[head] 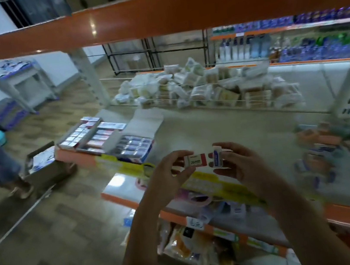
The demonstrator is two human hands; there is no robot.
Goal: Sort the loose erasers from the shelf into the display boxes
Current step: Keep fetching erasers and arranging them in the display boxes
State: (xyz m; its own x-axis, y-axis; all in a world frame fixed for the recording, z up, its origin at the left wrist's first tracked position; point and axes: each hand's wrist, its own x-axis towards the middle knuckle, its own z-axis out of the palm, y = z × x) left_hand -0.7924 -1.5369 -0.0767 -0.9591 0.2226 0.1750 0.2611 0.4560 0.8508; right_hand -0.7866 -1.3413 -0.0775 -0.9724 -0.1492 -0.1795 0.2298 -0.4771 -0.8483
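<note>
Shop shelving is stretching before you, 2 open display boxes sitting at its left end. Your left hand is pinching a red-and-white eraser; your right hand is pinching a blue-and-white eraser. Loose erasers are lying far right.

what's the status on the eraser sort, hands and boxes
Left hand holds red eraser, right hand blue eraser. Display boxes open, left. Nothing in the way.
</note>
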